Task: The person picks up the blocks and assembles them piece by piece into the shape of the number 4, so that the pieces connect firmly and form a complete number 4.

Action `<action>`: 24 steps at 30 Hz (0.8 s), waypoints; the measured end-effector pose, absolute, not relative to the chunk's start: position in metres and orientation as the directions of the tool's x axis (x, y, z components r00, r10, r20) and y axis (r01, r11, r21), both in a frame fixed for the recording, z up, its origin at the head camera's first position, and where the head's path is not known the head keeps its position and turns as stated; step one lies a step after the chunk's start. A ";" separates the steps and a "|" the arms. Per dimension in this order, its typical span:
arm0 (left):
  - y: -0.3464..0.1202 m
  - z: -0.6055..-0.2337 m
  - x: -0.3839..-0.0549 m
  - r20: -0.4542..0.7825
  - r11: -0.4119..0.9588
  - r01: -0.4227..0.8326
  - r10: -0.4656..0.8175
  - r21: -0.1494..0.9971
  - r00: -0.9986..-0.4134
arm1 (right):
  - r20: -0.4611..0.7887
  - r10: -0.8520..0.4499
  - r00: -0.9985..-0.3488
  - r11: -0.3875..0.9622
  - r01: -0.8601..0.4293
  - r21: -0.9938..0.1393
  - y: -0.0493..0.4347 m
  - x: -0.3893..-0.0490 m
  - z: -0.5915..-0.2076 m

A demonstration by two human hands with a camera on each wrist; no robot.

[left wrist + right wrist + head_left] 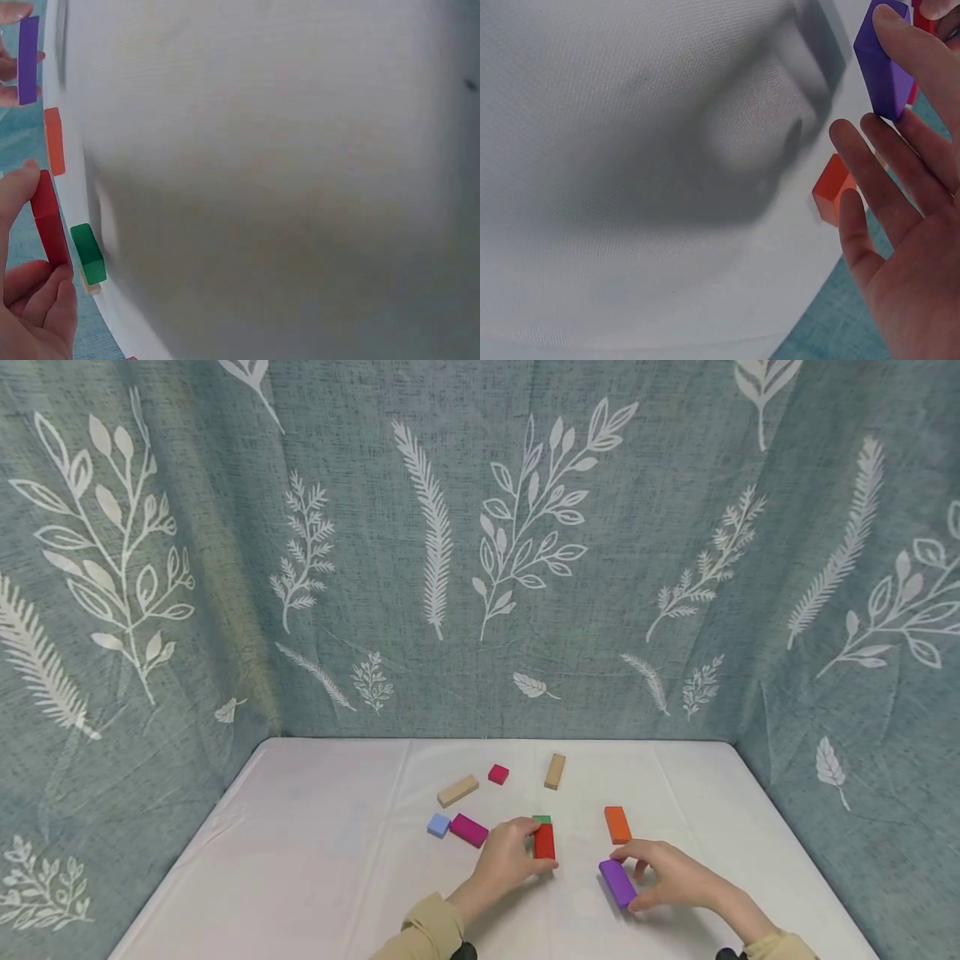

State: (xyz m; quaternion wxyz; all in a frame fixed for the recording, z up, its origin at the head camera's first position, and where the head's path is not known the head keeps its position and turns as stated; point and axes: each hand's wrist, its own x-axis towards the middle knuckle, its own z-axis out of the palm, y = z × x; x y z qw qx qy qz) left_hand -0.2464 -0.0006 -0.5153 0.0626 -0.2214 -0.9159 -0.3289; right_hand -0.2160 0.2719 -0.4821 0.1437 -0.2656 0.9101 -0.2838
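My left hand (508, 852) pinches a red block (544, 842) lengthwise between thumb and fingers. In the left wrist view the red block (49, 217) is above the white surface, and a green block (88, 253) lies just beyond it. From the head view only a strip of the green block (542, 819) shows behind the red one. A purple block (618, 883) is held end to end by the thumb and fingertips of my right hand (671, 877). The right wrist view shows that purple block (885, 64) raised too, with the other fingers spread. An orange block (618, 825) lies just beyond my right hand.
Left of my left hand lie a magenta block (469, 830) and a light blue cube (438, 825). Farther back are two wooden blocks (458, 791) and a crimson cube (498, 774). A leaf-patterned curtain (480, 677) borders the white table (300, 860) at the back and sides.
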 end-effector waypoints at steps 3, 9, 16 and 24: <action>0.000 -0.518 -0.246 0.271 0.698 0.448 0.358 0.559 -0.894 | -0.108 -0.568 -0.816 0.695 -0.405 -0.594 0.272 -0.216 -0.482; 0.000 -0.520 -0.245 0.278 0.711 0.449 0.353 0.542 -0.893 | -0.098 -0.576 -0.812 0.691 -0.419 -0.590 0.273 -0.216 -0.484; 0.000 -0.522 -0.244 0.285 0.716 0.454 0.354 0.530 -0.891 | -0.106 -0.568 -0.816 0.696 -0.407 -0.592 0.273 -0.217 -0.484; 0.002 -0.527 -0.242 0.316 0.712 0.479 0.363 0.514 -0.877 | -0.120 -0.561 -0.819 0.702 -0.395 -0.593 0.272 -0.217 -0.484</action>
